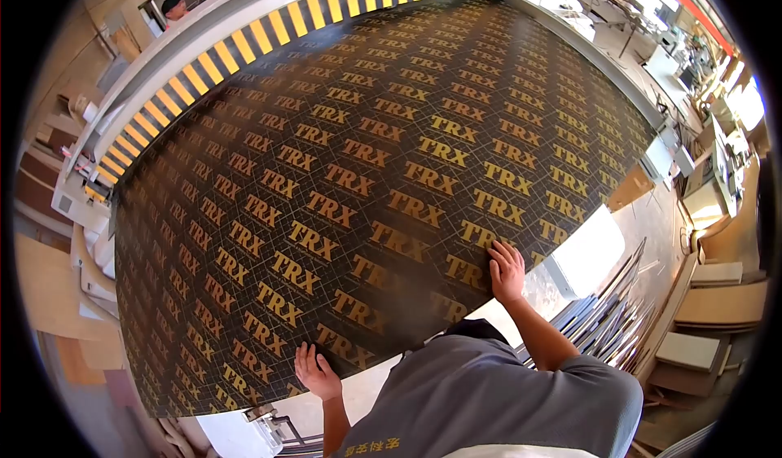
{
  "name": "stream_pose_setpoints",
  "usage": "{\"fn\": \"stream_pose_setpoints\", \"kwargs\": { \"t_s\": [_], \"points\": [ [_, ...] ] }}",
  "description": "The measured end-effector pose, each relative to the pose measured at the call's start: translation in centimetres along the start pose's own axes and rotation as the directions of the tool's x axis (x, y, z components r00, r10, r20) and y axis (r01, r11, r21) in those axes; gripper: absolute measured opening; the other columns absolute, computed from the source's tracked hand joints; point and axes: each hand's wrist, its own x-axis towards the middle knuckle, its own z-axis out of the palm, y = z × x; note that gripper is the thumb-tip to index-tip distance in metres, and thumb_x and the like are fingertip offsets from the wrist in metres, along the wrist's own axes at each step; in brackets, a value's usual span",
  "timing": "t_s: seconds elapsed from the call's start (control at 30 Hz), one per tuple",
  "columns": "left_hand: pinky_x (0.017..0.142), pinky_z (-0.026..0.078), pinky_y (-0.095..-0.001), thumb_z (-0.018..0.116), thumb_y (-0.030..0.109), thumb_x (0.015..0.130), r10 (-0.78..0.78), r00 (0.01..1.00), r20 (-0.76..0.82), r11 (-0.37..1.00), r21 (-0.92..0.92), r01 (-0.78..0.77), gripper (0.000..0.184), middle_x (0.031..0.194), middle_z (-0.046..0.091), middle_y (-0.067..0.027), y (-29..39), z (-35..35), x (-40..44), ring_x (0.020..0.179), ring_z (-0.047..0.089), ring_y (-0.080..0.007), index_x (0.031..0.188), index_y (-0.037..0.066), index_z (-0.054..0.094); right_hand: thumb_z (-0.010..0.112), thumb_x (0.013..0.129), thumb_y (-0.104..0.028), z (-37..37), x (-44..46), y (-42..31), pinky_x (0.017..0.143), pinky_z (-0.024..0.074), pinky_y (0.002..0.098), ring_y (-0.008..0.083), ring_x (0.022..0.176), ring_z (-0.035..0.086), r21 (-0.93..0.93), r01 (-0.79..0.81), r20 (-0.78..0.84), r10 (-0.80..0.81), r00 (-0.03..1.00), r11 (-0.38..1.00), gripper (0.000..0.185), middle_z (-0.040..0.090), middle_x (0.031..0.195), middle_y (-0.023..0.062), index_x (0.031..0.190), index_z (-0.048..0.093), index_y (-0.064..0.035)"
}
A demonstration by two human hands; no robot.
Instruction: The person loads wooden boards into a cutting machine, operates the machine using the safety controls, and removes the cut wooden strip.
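Note:
A large dark panel (391,279) printed all over with gold "TRX" lettering spreads out in front of me. On its near edge lies my left hand (318,372), fingers apart and flat on the surface. My right hand (507,269) rests farther along the same edge to the right, its fingers stretched out over the panel, with the thumb partly hidden. Neither hand grips anything. My grey shirt covers the bottom of the view, close against the panel's edge.
A machine beam with yellow and black stripes (314,10) spans the panel's far side. Long metal strips (607,311) lie below at the right, near stacked boards (717,305). Another person in a dark cap (173,6) is beyond the beam. A clamp-like fitting (262,413) sits under the near-left edge.

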Motion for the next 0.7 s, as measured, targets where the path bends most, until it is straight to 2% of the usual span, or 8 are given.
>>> {"fn": "stream_pose_setpoints", "kwargs": {
  "t_s": [0.13,0.27,0.4,0.57,0.7],
  "points": [
    [0.120,0.041,-0.0533,0.056,0.020,0.110,-0.031,0.999,-0.017,0.999,0.019,0.031,0.030,0.150,0.068,-0.0101,-0.1,0.4,0.3,0.145,0.056,-0.0379,0.126,0.005,0.077,0.067,0.099,-0.022,0.2,0.5,-1.0,0.128,0.0342,0.0525,0.0337,0.147,0.055,-0.035,-0.034,0.025,0.035,0.999,0.999,0.032,0.070,0.147,0.0103,0.124,0.079,-0.0071],
    [0.120,0.041,-0.0540,0.057,0.018,0.108,-0.038,0.999,-0.008,0.999,0.009,0.039,0.029,0.150,0.069,-0.0098,0.2,0.0,0.7,0.145,0.056,-0.0376,0.125,0.006,0.077,0.068,0.098,-0.021,0.6,0.7,-1.2,0.128,0.0334,0.0519,0.0336,0.147,0.055,-0.043,-0.060,0.046,0.062,0.997,0.997,0.032,0.069,0.148,0.0101,0.126,0.079,-0.0081],
    [0.120,0.041,-0.0544,0.059,0.016,0.106,-0.044,0.999,-0.006,0.999,0.013,0.044,0.028,0.149,0.069,-0.0106,0.2,-0.2,1.1,0.144,0.058,-0.0385,0.125,0.006,0.077,0.065,0.099,-0.017,0.9,0.7,-1.1,0.126,0.0353,0.0519,0.0341,0.147,0.054,-0.082,-0.037,0.063,0.042,0.997,0.996,0.030,0.069,0.149,0.0095,0.125,0.078,-0.0079],
    [0.120,0.041,-0.0538,0.063,0.014,0.099,-0.075,0.997,0.014,0.997,-0.024,0.076,0.030,0.146,0.070,-0.0117,0.6,-0.9,1.6,0.142,0.059,-0.0394,0.124,0.006,0.078,0.066,0.094,-0.013,1.4,0.6,-0.6,0.125,0.0357,0.0511,0.0361,0.147,0.053,-0.100,0.001,0.073,0.006,0.997,0.995,0.036,0.066,0.152,0.0102,0.129,0.075,-0.0084],
    [0.119,0.043,-0.0529,0.065,0.015,0.097,-0.079,0.997,-0.010,0.997,-0.015,0.078,0.029,0.145,0.071,-0.0103,0.6,-1.0,1.8,0.140,0.060,-0.0366,0.121,0.006,0.080,0.064,0.094,-0.010,1.6,0.4,-0.3,0.126,0.0346,0.0514,0.0372,0.147,0.053,-0.139,0.044,0.085,-0.032,0.996,0.989,0.038,0.064,0.154,0.0106,0.131,0.074,-0.0075]
  ]
}}
